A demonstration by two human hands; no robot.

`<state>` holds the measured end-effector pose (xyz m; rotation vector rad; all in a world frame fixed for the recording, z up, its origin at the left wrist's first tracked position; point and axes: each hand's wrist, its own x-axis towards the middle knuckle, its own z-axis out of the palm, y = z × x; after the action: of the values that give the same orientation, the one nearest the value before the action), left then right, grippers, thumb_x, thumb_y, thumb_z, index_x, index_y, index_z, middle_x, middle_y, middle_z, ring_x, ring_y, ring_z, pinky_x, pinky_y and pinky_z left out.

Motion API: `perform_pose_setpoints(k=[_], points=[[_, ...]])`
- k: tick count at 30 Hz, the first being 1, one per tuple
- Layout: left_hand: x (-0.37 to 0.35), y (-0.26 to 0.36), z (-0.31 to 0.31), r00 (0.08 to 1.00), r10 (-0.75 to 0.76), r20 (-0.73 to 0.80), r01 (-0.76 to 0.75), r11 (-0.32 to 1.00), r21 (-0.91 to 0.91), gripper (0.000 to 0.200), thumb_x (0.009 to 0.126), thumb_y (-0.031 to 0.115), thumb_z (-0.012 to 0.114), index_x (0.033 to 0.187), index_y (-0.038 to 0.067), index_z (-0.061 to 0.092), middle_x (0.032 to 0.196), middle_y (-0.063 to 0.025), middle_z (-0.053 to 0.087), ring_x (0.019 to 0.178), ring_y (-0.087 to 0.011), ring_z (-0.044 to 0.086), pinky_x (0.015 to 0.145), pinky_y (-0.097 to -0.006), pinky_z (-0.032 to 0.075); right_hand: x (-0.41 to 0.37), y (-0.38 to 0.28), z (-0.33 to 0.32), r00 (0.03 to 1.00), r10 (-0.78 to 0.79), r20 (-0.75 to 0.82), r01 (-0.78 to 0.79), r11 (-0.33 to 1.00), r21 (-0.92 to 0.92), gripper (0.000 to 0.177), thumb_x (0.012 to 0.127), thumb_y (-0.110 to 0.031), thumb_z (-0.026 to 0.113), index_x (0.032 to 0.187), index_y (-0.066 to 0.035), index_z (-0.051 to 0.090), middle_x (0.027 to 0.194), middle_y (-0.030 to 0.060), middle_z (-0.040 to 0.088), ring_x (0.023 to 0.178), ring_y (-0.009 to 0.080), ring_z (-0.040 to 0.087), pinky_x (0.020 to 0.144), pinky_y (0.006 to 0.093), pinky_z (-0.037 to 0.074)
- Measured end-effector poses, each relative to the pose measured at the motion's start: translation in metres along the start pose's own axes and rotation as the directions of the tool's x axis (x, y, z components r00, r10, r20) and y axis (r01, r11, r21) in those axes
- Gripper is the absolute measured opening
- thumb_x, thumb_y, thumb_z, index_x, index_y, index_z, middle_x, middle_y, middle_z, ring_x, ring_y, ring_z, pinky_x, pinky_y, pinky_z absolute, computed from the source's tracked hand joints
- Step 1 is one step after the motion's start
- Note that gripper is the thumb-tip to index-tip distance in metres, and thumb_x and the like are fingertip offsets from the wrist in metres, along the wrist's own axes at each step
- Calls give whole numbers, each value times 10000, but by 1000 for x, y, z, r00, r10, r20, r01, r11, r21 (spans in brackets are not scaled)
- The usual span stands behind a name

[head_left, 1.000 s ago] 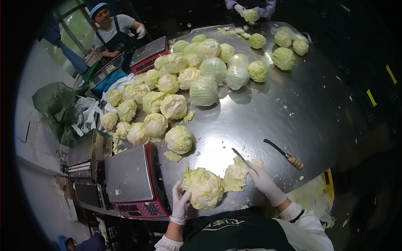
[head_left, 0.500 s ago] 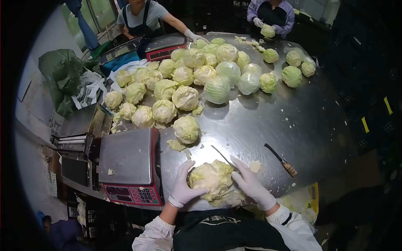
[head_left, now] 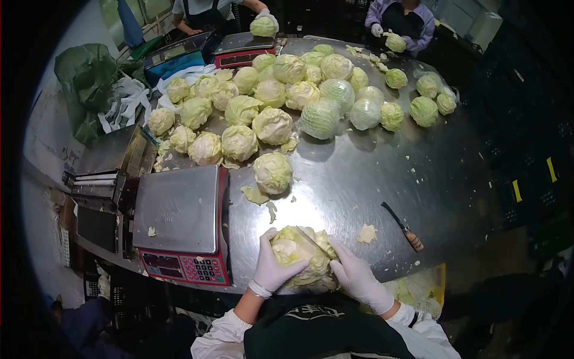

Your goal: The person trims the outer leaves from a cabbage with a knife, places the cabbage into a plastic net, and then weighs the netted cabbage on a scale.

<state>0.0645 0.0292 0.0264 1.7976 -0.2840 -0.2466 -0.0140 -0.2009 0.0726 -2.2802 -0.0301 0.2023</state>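
Observation:
A pale green cabbage (head_left: 294, 250) sits at the near edge of the steel table (head_left: 371, 173), held between both my white-gloved hands. My left hand (head_left: 272, 269) grips its left side. My right hand (head_left: 357, 278) presses on its right side and holds a thin knife (head_left: 310, 240), whose blade lies across the top of the cabbage. Loose outer leaves hang under the cabbage at the table edge.
A second knife with a wooden handle (head_left: 403, 226) lies to the right, beside a leaf scrap (head_left: 366, 233). A red scale (head_left: 176, 208) stands to the left. A lone cabbage (head_left: 272, 172) and a big pile (head_left: 272, 93) lie beyond. Two co-workers (head_left: 402, 18) handle cabbages at the far side.
My right hand brought the knife and the loose leaves from the right back onto the cabbage. Both hands now close around it, and the blade rests on top.

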Motion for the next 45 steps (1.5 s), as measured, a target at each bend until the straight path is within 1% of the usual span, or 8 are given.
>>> perform_pose_setpoints(k=[8,19,27,31,36,38,43,45], points=[[7,-11,23,995,55,-86,-44,991,123,919,675,310,926,1282,-44,334,1248,-224,433,1190,-333,466,1044,-442,414,15,17,-22,987,-46,151,70,985,-161,549,1034,-266,482,1536,-88,348,1512,228,452,1198,422,597,981,476,506],[14,2,41,994,31,-104,0,958,287,960,695,335,879,1335,-119,324,1225,-266,450,1183,-415,444,1039,-504,380,41,22,-12,1000,21,-10,-22,993,-117,362,1046,-318,447,1301,-84,553,1123,195,680,958,418,669,839,511,522],[-19,14,49,955,289,-64,-232,865,444,839,712,304,880,1275,-56,373,1353,-295,395,1242,-447,418,1065,-520,355,79,72,2,983,174,-61,-179,978,-105,365,1064,-355,399,1159,-50,576,1024,266,682,967,458,652,855,517,510],[-47,-13,25,932,361,5,-349,899,265,878,695,267,907,1328,15,354,1457,-304,328,1367,-468,350,1151,-528,296,85,119,22,984,162,-76,-161,987,17,392,1067,-362,388,1120,-26,583,1016,298,673,998,478,635,862,517,497],[-88,-35,-11,968,252,-10,-247,954,168,916,790,190,848,1476,39,260,1534,-252,303,1408,-381,373,1175,-477,319,69,118,31,983,169,-71,-159,979,127,406,1072,-359,386,1151,-12,582,1040,307,667,1026,483,630,880,499,495],[-100,-36,-19,992,-124,-4,111,899,-423,940,838,154,808,1543,29,198,1536,-200,345,1400,-300,406,1173,-438,340,61,110,37,983,177,-45,-166,970,176,405,1072,-354,394,1165,-7,581,1051,309,666,1035,483,630,887,494,495],[-70,-20,2,923,-285,-260,125,859,-497,926,836,160,818,1545,10,241,1474,-183,430,1371,-272,437,1147,-413,383,45,84,42,960,276,-49,-262,946,193,441,1060,-341,436,1313,6,533,1166,313,652,1098,472,627,945,483,493],[-45,-10,-2,969,-124,-214,95,985,-141,1022,769,270,881,1524,-30,261,1444,-209,448,1343,-294,462,1128,-414,401,32,80,27,948,283,-147,-260,953,154,476,1054,-341,444,1376,7,486,1232,310,626,1132,465,617,969,479,488]])
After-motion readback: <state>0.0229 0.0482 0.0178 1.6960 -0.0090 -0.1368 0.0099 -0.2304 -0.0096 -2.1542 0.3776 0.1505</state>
